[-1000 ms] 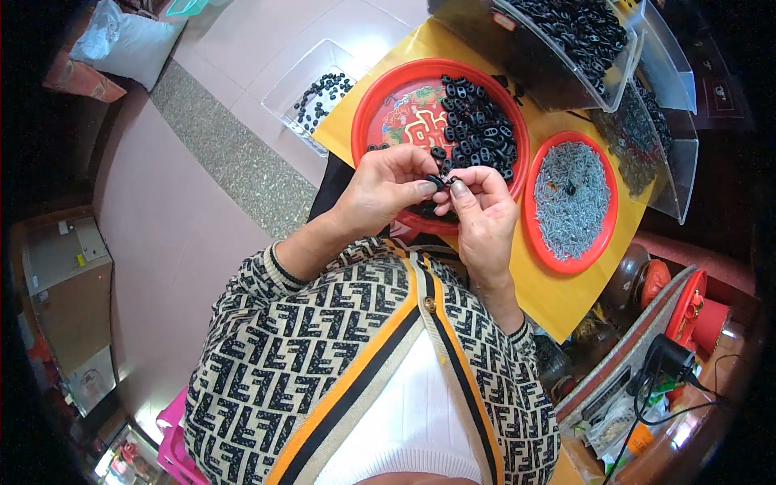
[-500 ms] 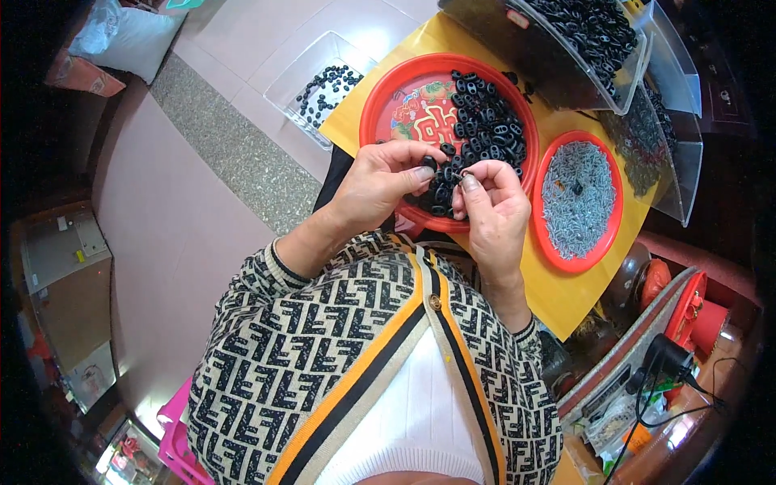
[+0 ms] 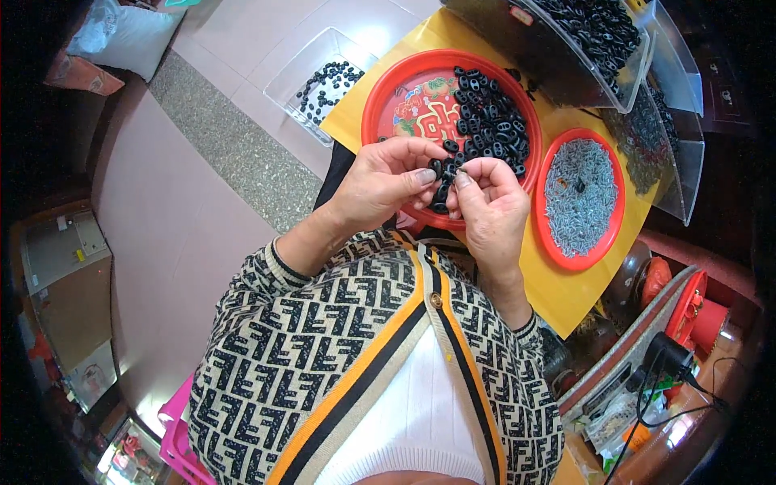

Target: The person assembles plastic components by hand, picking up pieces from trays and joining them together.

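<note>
My left hand (image 3: 376,179) is over the near part of a round red tray (image 3: 372,105), its thumb and fingers closed on a small black oval plastic piece (image 3: 436,167). Close beside it, my right hand (image 3: 495,210) pinches thumb against forefinger; what lies in the pinch is too small to make out. Under and beyond my fingers, many black two-holed oval pieces (image 3: 497,117) are heaped on the tray's right side. A smaller red oval tray (image 3: 619,186) right of my right hand holds a pile of small silvery screws (image 3: 578,222).
Both trays stand on a yellow sheet (image 3: 566,303). At the far right, clear bins (image 3: 550,61) hold more black pieces. A clear box (image 3: 283,81) with small black ovals is at the far left of the tray. A black plug and cable (image 3: 672,356) lie at lower right.
My right hand has shifted slightly left, its fingertips nearer the black piece in my left hand. My left hand stays nearly in place. The view has moved a little.
</note>
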A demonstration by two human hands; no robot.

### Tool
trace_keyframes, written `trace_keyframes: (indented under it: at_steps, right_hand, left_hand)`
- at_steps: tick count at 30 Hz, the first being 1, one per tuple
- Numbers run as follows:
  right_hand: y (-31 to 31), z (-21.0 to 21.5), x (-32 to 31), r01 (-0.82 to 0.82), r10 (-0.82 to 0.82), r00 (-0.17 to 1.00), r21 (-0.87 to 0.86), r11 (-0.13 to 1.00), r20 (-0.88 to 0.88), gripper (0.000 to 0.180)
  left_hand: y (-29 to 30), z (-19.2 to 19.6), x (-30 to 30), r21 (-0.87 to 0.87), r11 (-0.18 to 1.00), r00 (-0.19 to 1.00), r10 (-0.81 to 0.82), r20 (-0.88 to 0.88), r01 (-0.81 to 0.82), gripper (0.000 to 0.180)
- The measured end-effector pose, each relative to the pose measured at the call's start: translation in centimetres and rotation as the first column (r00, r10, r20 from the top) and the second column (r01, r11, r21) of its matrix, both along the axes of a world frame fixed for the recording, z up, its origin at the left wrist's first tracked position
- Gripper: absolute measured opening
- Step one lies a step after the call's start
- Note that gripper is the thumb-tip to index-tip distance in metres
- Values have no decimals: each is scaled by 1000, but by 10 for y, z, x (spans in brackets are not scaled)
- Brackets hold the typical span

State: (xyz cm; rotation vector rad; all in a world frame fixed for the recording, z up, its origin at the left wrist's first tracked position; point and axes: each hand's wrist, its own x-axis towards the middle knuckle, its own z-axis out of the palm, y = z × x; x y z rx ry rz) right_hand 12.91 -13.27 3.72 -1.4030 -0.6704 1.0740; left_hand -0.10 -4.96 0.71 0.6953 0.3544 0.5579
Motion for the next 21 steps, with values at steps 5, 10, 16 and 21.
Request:
trace_keyframes:
  at_steps: [5,10,16,21]
  right_hand:
    - [0,1,-1,6,-6,1000,-16,1000,-2,6]
    - [0,0,-1,5,-4,1000,-19,1000,10,5]
    - [-1,-1,1,-17,17,1000,-27,999,19,4]
    - [-1,-4,1,-25,26,999,-19,999,48,4]
  left_hand:
    - [-1,-3,0,48,999,999,15,-31,-13,26]
    - [-1,-3,-1,87,996,1000,8,-24,-5,29]
    - [-3,-1,1,231,973,997,21,-73,-4,28]
    - [-3,2,-1,352,934,978,16,-210,60,28]
